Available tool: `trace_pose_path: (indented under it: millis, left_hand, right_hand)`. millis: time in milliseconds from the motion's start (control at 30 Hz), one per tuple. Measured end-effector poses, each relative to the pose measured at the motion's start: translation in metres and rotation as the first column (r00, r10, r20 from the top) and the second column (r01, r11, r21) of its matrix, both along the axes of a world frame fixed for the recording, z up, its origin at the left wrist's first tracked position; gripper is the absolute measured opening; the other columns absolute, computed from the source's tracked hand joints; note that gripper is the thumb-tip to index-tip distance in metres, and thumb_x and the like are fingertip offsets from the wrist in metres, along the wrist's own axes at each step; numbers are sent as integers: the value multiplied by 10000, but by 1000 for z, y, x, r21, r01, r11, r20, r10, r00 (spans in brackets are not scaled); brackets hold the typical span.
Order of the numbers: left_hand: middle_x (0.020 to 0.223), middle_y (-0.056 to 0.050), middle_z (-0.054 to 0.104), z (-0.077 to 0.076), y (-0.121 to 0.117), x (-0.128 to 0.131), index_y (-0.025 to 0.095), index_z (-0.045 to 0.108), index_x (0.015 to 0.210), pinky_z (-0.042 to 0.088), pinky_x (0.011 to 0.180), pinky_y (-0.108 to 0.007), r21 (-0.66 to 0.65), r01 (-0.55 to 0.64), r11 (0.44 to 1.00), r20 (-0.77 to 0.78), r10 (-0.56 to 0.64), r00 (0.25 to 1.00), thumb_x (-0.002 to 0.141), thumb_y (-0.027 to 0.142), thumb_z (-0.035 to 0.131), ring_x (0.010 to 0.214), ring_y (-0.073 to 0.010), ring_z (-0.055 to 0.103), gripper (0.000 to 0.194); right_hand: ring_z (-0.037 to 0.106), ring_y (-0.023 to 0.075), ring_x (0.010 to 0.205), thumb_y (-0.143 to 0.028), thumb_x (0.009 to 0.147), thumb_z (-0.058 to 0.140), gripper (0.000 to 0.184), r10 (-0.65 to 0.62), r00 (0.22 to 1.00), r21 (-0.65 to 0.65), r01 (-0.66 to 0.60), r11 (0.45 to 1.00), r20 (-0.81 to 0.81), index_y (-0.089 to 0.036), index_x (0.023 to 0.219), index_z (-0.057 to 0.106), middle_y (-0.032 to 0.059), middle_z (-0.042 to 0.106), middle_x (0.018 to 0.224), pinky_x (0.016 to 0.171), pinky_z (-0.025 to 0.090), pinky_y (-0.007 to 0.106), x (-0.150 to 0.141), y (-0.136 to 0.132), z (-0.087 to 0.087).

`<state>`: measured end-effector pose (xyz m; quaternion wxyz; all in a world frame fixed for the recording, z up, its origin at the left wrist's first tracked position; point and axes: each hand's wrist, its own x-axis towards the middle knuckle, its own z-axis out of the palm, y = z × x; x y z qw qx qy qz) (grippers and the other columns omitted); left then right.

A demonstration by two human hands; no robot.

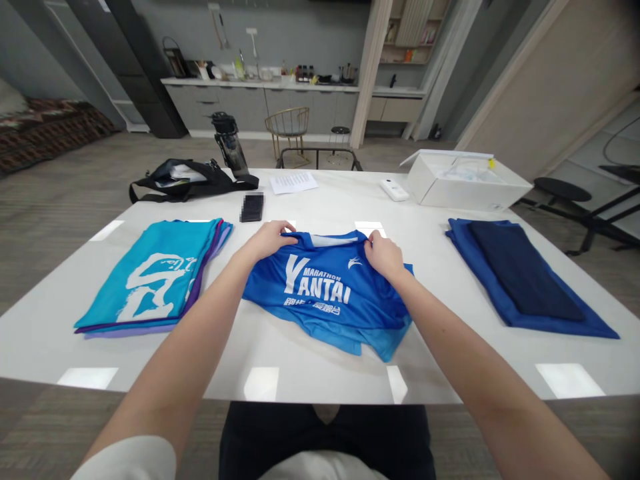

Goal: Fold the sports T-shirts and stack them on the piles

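A bright blue sports shirt point(325, 293) with white lettering lies crumpled in the middle of the white table point(320, 373), print facing up. My left hand point(269, 238) pinches the shirt's far left shoulder near the collar. My right hand point(384, 257) pinches the far right shoulder. Both hands are closed on the fabric at the far edge of the shirt.
A folded pile of turquoise and purple shirts point(155, 277) lies at the left. Dark blue folded garments point(520, 277) lie at the right. Behind are a phone point(252, 207), a black bag point(187, 179), a paper sheet point(294, 182), a white remote point(394, 190) and an open white box point(463, 180).
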<state>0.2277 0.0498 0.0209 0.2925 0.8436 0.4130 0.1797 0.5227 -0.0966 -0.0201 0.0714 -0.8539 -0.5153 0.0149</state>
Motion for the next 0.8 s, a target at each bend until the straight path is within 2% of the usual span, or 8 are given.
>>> trace_pose_path:
  millis: [67,133,300,367,433,633,700,800]
  left_hand:
    - [659,-22,641,-1,8,-5,203,691,687,438,651,-313,-99,36,994,-203,-56,978,665,482,772,688,-218,597,291]
    - [631,-21,635,-3,8,-8,208,657,627,441,621,-309,-218,78,973,-251,-134,959,665,523,771,662,-212,587,337]
    - [942,-35,738,0,5,-7,217,691,978,554,758,-313,-564,239,790,221,-134,966,734,594,758,864,-215,678,454]
    - [994,-45,740,6,15,-3,218,672,1035,572,791,-335,-639,294,711,318,-104,943,700,533,820,892,-219,699,483]
    - [1021,-43,744,15,33,2,223,679,1038,579,821,-354,-652,314,690,329,-116,937,645,454,874,917,-227,709,495]
    - [920,-15,763,42,100,24,210,773,968,566,857,-369,-289,122,950,164,-76,984,590,457,874,921,-269,702,463]
    - [813,-13,746,39,117,27,201,785,885,561,821,-363,-163,37,986,22,-33,999,580,489,866,869,-274,695,427]
    - [765,-15,733,18,131,24,199,787,856,549,790,-346,-127,42,991,-111,-57,992,591,518,846,816,-259,686,418]
  right_hand:
    - [698,339,951,-333,1037,361,299,5,1000,-13,-5,1000,30,-181,1217,546,168,721,1021,786,476,395,3,-1,-2]
    - [702,338,932,-323,1036,358,289,18,999,-27,-17,999,42,-181,1214,536,164,721,998,781,476,397,6,0,-5]
    - [698,333,902,-329,1052,298,339,-59,998,-19,60,998,35,-160,1271,495,166,719,961,780,470,402,16,5,-12]
    - [694,330,887,-328,1053,284,355,-94,995,7,94,996,29,-151,1279,492,163,716,936,772,467,399,22,11,-12]
    - [689,326,869,-329,1047,296,357,-115,993,45,114,993,30,-147,1278,498,158,712,916,764,465,395,30,21,-10]
    - [674,327,888,-340,1044,303,377,-218,975,211,205,956,39,-156,1302,506,162,702,942,786,462,410,62,80,3]
    - [669,328,905,-338,1048,292,381,-231,973,241,221,945,16,-162,1308,507,168,701,971,793,463,412,69,102,0]
    - [663,321,925,-351,1049,316,362,-200,978,203,209,957,-67,-180,1295,521,164,704,1007,797,465,400,72,122,-14]
